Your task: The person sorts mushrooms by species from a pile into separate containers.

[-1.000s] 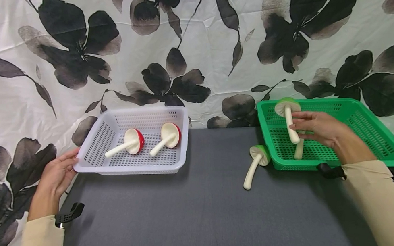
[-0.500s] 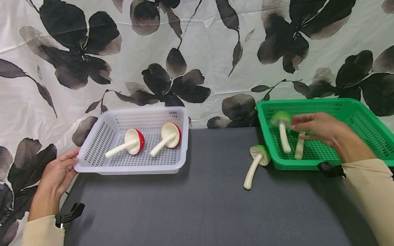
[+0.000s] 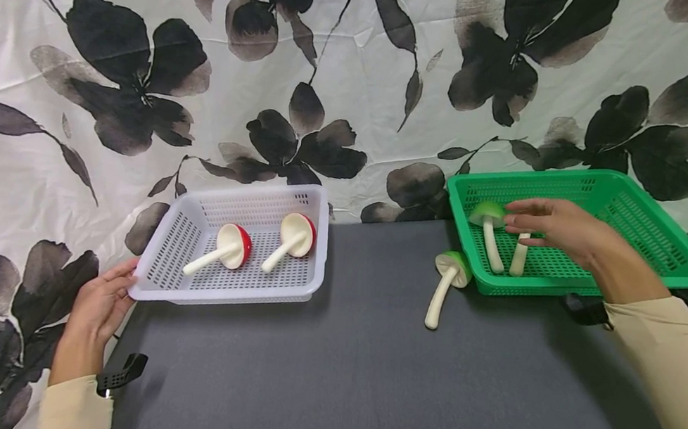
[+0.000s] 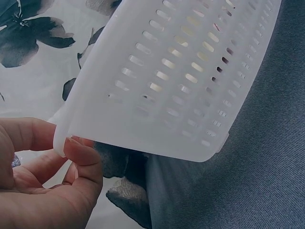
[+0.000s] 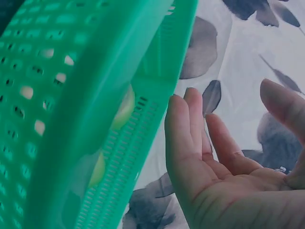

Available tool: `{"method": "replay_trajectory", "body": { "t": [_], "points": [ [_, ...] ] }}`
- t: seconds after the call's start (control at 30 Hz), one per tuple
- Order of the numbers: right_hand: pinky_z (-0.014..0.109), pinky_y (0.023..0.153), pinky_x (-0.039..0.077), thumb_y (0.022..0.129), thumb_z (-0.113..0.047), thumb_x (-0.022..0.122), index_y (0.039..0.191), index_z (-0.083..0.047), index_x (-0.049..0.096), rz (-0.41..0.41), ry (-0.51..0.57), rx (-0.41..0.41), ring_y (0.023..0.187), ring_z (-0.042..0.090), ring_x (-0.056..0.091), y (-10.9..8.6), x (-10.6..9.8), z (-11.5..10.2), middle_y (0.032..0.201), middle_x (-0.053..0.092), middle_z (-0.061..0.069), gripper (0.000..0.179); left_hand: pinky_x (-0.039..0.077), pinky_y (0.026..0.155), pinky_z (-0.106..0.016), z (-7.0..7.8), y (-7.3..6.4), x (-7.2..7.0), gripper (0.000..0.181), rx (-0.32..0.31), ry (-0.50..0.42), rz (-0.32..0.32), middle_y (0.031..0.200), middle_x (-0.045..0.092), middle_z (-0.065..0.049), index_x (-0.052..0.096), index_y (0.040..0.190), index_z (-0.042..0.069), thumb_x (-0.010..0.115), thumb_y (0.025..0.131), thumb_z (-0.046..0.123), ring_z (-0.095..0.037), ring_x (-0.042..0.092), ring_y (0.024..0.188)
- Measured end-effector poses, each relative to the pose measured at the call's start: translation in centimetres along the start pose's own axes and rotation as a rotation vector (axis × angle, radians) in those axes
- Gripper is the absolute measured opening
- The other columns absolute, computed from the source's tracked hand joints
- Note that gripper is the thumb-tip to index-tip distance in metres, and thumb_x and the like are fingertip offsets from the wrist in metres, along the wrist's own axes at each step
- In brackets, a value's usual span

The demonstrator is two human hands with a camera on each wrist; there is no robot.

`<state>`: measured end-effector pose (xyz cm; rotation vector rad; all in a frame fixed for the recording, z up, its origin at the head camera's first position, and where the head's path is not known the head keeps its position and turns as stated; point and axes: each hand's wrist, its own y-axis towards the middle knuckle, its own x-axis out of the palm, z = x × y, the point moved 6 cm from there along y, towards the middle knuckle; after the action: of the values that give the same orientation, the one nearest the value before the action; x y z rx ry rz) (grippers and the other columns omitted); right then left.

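My left hand [image 3: 101, 303] pinches the near left corner of the white basket [image 3: 232, 299]; in the left wrist view the thumb and fingers close on its rim [image 4: 62, 138]. Two red-capped toy mushrooms [image 3: 237, 247] lie inside that basket. Over the green basket [image 3: 539, 289] my right hand [image 3: 562, 229] hovers with fingers spread and nothing in its grasp. Under it lie a green-capped toy mushroom [image 3: 487, 215] and a second mushroom's pale stem [image 3: 519, 256], its cap hidden behind the fingers. In the right wrist view the palm and fingers [image 5: 178, 138] are bare.
Another green-capped mushroom [image 3: 450, 276] lies on the grey tabletop [image 3: 351, 378], by the green basket's left front corner. Behind the baskets hangs a white cloth [image 3: 359, 82] with dark flowers.
My right hand has let go of a green-capped mushroom, which has dropped into the green basket. The fingers have since stayed above it, nearly still. The left hand has not moved.
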<state>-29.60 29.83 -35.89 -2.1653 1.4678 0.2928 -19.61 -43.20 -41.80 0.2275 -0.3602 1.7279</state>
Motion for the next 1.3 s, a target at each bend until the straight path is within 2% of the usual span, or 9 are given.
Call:
{"method": "replay_trajectory", "body": {
  "t": [0.07,0.13,0.2,0.47,0.7,1.0,1.3],
  "points": [
    [0.033,0.097,0.052,0.104,-0.043,0.055,0.159,0.0,0.023,0.002,0.007,-0.007,0.123,0.008,0.057,-0.3,0.3,-0.3,0.159,0.031,0.026,0.076,0.056,0.082,-0.026,0.0,0.0,0.1,0.041,0.001,-0.003,-0.006,0.114,0.073,0.003,0.062,0.138,0.003,0.053,0.1,-0.008,-0.01,0.069,0.107],
    [0.031,0.097,0.052,0.105,-0.042,0.054,0.158,0.0,0.024,-0.001,0.016,-0.019,0.11,-0.006,0.058,-0.6,0.6,-0.6,0.159,0.033,0.026,0.075,0.056,0.082,-0.026,0.1,0.0,0.1,0.041,0.005,-0.003,-0.009,0.114,0.073,0.003,0.062,0.138,0.003,0.053,0.1,-0.008,-0.01,0.069,0.107],
    [0.031,0.097,0.052,0.106,-0.041,0.052,0.158,0.001,0.024,-0.005,0.029,-0.031,0.105,-0.011,0.058,-0.8,0.9,-0.7,0.158,0.034,0.026,0.072,0.056,0.082,-0.027,0.1,0.0,0.1,0.04,0.007,-0.006,-0.011,0.113,0.073,0.002,0.063,0.137,0.003,0.052,0.1,-0.009,-0.01,0.069,0.107],
    [0.031,0.099,0.051,0.108,-0.035,0.05,0.158,-0.001,0.025,-0.027,0.081,-0.051,0.111,-0.008,0.059,-1.5,1.9,-0.9,0.158,0.037,0.025,0.066,0.056,0.082,-0.027,-0.1,0.0,0.1,0.039,0.002,-0.012,-0.001,0.113,0.073,0.002,0.065,0.134,0.003,0.051,0.1,-0.009,-0.01,0.069,0.106],
    [0.029,0.094,0.053,0.106,-0.033,0.055,0.157,0.0,0.029,-0.025,0.1,-0.092,0.113,-0.002,0.062,-2.1,2.8,-1.5,0.152,0.047,0.02,0.066,0.056,0.082,-0.027,0.0,0.0,0.2,0.042,0.008,-0.013,-0.01,0.114,0.073,0.002,0.061,0.138,0.003,0.05,0.1,-0.01,-0.01,0.069,0.106],
    [0.031,0.092,0.055,0.105,-0.026,0.057,0.156,0.0,0.031,-0.047,0.171,-0.118,0.115,0.003,0.064,-2.6,4.7,-2.3,0.152,0.043,0.026,0.062,0.056,0.081,-0.027,-0.1,-0.1,0.1,0.043,0.004,-0.01,-0.012,0.114,0.074,0.003,0.06,0.141,0.004,0.05,0.1,-0.009,-0.01,0.069,0.106],
    [0.033,0.096,0.053,0.105,-0.026,0.057,0.156,-0.001,0.031,-0.084,0.179,-0.141,0.118,0.007,0.063,-3.1,6.2,-3.0,0.152,0.045,0.025,0.062,0.057,0.081,-0.027,-0.1,0.0,0.0,0.042,0.005,-0.012,-0.007,0.114,0.074,0.003,0.063,0.138,0.004,0.05,0.1,-0.01,-0.01,0.07,0.106]
  ]
}}
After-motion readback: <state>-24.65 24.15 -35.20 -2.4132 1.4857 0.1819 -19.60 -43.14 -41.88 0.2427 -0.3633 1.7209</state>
